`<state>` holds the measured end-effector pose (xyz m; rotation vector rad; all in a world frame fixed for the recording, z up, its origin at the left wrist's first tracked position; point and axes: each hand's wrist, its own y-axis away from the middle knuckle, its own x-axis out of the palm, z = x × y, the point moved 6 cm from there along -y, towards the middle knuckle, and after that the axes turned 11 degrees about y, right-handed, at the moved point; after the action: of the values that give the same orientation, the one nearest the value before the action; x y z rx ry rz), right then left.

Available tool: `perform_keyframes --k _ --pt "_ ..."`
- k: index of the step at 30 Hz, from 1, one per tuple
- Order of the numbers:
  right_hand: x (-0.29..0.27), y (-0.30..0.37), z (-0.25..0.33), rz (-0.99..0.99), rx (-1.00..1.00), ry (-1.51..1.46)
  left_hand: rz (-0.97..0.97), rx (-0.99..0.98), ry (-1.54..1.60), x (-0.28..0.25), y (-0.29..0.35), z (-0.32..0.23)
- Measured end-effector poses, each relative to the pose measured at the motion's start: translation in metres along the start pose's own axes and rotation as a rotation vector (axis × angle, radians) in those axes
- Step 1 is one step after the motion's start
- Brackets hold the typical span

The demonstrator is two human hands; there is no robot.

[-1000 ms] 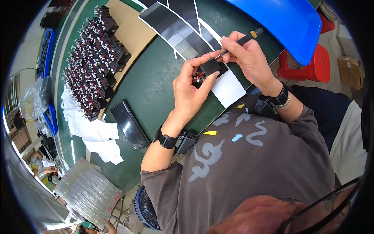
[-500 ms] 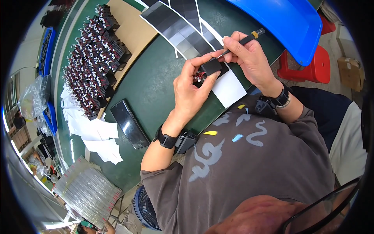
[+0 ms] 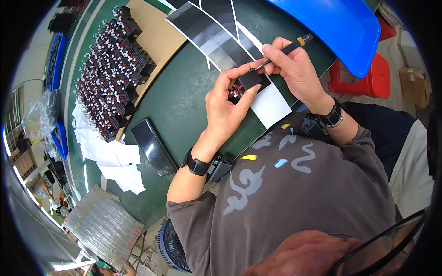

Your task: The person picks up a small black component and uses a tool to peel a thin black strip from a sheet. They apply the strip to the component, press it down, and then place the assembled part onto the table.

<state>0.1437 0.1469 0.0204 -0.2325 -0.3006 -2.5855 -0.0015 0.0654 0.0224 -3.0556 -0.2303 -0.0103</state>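
My left hand point(image 3: 228, 99) is closed round a small black block point(image 3: 249, 79), thumb on the near side and fingers along the far side. Thin red wires point(image 3: 235, 90) with a white plug stick out beside my palm. In my right hand point(image 3: 294, 69) is a slim pen-like tool point(image 3: 287, 48) with a black handle, a yellow band and a thin dark tip. That tip reaches the block's upper edge, near my left fingertips; whether it touches is too fine to tell. Under my hands lies a white sheet point(image 3: 270, 106), partly covered.
Sheets of black squares on white backing point(image 3: 209, 34) lie beyond my hands. Rows of similar wired black blocks point(image 3: 110, 76) stand on a brown board point(image 3: 154, 23) at the left. A phone point(image 3: 153, 147), loose white papers point(image 3: 120, 171), a blue tray point(image 3: 340, 32) and a red stool point(image 3: 375, 80) surround me.
Both hands hold almost the same pose. The tool's tip has shifted very slightly along the block's edge toward the left.
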Motion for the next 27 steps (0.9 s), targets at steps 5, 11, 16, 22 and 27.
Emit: perform_keyframes --k 5,11,16,22,27 --pt "-0.0013 0.0004 0.0006 -0.025 0.007 0.017 0.002 0.009 0.022 0.002 -0.0008 0.0009" --pt "0.0003 -0.0002 -0.0009 -0.007 0.005 0.012 -0.019 -0.031 0.015 0.0002 0.0014 0.0007" --pt "0.0013 0.0002 0.0001 -0.008 0.002 0.014 -0.006 -0.023 0.061 0.0012 0.0005 -0.0081" --pt "-0.0023 0.0014 0.0041 -0.029 -0.013 0.042 0.03 -0.049 0.103 0.0034 -0.0007 -0.007" --pt "-0.0081 0.0025 0.0059 -0.021 -0.021 0.007 0.052 -0.073 0.181 0.0087 -0.0026 -0.008"
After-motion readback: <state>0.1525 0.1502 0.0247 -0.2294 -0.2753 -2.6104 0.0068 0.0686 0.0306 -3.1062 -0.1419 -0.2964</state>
